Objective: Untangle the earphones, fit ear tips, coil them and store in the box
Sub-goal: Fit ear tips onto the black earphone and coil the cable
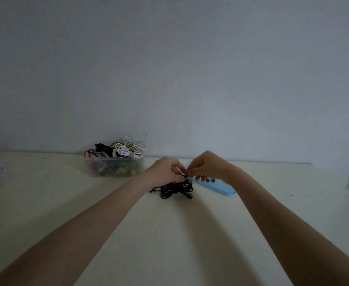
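Evidently both hands' grip meets above the black earphones (176,188): left hand (166,169) and right hand (205,166) pinch 1 earbud end, cord bundle hanging just below.

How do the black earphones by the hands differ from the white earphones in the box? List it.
1. The black earphones lie on the table; the white earphones sit heaped in the clear box.
2. The black earphones are being worked by the left hand and right hand; nothing touches the white earphones.
3. The black earphones lie alone; the white earphones are mixed with other coloured cables.
Shared: both are loosely looped cords.
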A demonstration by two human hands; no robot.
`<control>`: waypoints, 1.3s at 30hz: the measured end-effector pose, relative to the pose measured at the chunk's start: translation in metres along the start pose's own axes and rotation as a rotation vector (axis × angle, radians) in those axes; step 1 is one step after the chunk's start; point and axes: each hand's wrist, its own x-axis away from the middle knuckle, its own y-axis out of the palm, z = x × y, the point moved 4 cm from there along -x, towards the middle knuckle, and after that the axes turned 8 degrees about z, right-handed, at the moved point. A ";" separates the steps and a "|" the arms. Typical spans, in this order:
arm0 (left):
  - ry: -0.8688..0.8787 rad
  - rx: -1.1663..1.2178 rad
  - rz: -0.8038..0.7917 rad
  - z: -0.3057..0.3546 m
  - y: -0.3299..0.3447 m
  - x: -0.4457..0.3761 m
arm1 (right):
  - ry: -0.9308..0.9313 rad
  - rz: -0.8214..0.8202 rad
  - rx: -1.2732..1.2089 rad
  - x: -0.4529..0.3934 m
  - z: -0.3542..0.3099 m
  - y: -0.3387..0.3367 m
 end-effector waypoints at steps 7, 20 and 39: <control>0.060 -0.146 0.030 0.000 0.007 -0.008 | 0.059 0.246 0.189 -0.006 0.043 -0.023; -0.158 -0.189 -0.111 -0.040 -0.021 0.011 | -0.095 0.351 -0.034 -0.011 0.020 -0.001; 0.053 0.270 0.371 -0.043 0.009 -0.017 | 0.112 0.196 -0.946 -0.025 0.032 0.053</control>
